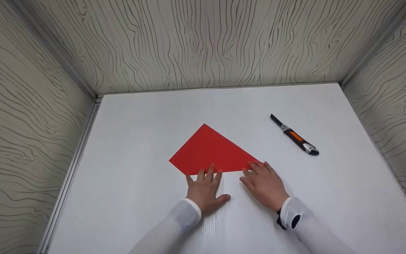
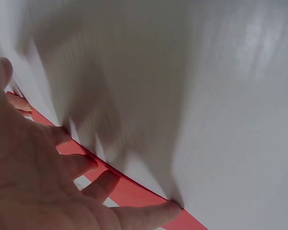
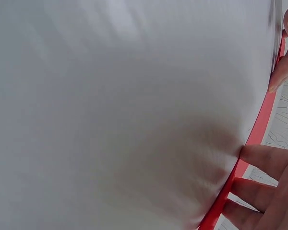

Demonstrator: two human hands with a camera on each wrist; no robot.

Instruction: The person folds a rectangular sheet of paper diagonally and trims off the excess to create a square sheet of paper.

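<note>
A folded sheet of red paper (image 1: 213, 150) lies flat on the white table, one corner pointing away and a long edge toward me. My left hand (image 1: 205, 192) has its fingers spread, with the fingertips on the near edge left of the middle and the thumb out to the right on the table. At the paper's right corner, the fingertips of my right hand (image 1: 264, 184) press on the same edge. In the left wrist view, spread fingers touch the red paper's edge (image 2: 134, 192). The right wrist view shows fingertips along the red edge (image 3: 262, 120).
A utility knife (image 1: 297, 139) with a black and orange handle lies at the right, its dark blade toward the back. Wood-grain panels (image 1: 203, 46) enclose the white table (image 1: 125, 127) at the back and both sides.
</note>
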